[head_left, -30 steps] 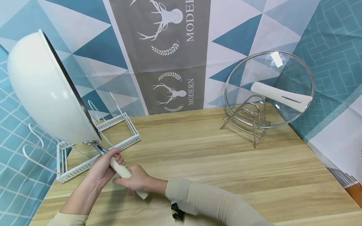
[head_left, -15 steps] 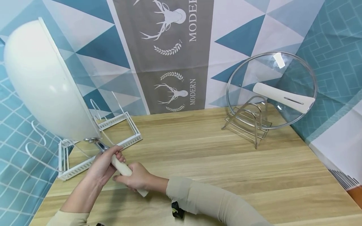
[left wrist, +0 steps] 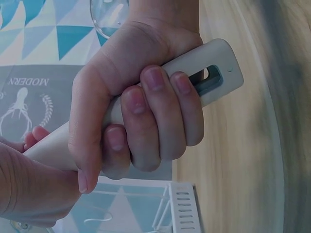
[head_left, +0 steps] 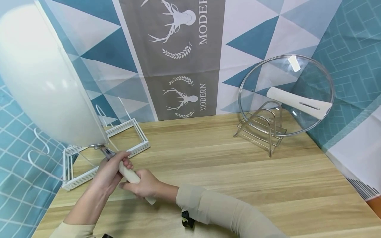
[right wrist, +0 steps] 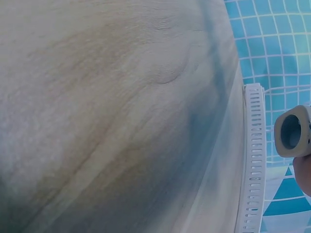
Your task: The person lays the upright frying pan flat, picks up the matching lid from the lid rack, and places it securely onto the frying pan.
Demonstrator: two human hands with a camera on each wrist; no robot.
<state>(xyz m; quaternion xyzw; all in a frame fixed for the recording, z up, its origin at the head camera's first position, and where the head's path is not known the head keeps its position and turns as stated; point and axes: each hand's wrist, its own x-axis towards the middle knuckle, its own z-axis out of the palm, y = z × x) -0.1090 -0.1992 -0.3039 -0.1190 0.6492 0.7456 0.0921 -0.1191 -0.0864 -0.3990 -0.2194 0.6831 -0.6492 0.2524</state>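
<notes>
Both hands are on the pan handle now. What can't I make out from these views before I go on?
- Pan: head view, its top and left are cut off by the frame edge; the inside faces away.
- White rack: head view, the pan hides its back left part.
- Right hand: right wrist view is blurred; only the handle's end shows.
- Left hand: left wrist view shows it only at the edge.

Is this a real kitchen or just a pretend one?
Probably a set-up kitchen corner, not a real one. Two hands hold a big white pan over a wooden table, and a glass lid stands in a metal rack. But the walls are only printed cloth, with no stove or sink in view.
</notes>
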